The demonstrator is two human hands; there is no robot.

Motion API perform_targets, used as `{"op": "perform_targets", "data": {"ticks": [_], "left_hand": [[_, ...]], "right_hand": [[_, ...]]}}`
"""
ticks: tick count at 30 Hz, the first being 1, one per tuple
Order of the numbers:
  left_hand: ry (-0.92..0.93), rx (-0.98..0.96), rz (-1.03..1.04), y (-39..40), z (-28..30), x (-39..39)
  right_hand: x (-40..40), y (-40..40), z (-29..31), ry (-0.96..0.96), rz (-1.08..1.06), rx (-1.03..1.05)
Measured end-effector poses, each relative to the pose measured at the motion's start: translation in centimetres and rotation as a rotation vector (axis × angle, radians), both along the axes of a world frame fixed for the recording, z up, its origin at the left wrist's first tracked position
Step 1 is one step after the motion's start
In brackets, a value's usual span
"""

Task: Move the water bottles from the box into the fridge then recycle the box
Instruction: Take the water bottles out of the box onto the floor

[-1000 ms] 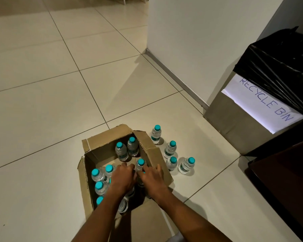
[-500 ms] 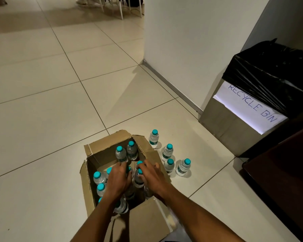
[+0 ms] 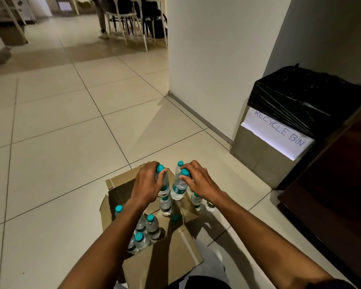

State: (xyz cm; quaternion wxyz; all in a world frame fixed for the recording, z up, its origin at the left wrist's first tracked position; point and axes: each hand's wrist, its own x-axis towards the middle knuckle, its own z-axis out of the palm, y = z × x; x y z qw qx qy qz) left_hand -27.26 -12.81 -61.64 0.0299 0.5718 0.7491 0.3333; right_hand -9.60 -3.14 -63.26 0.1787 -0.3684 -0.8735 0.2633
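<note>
While both hands (image 3: 148, 184) grip bottles (image 3: 178, 187), box (image 3: 165, 265) sits below.

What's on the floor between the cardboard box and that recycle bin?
In the head view, a few water bottles stand just right of the box; beyond them only bare tile up to the recycle bin.

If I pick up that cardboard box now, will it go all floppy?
Probably heavy: the box holds several full-looking bottles. Its loose flaps would likely flop, so lifting by them seems risky. The bottles stand loosely and may tip.

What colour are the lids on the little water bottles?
Teal, a blue-green. The head view shows it best, on the bottle caps in the box.
</note>
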Motion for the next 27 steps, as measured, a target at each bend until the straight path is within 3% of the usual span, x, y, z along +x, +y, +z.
{"op": "perform_targets", "data": {"ticks": [6,12,21,27], "left_hand": [[0.000,0.037,-0.120,2.2,2.1,5.3],[0.012,-0.040,-0.295,3.8,-1.3,10.6],[0.064,-0.407,-0.376,4.7,-8.9,14.1],[0.127,-0.611,-0.355,4.9,-13.0,14.1]], "right_hand": [[5.5,1.2,1.1,0.028,-0.072,0.093],[10.5,1.4,-2.0,-0.029,-0.171,0.030],[13.4,0.4,-9.9,-0.243,-0.310,-0.115],[13.2,-0.4,-13.7,-0.251,-0.304,-0.172]]}}
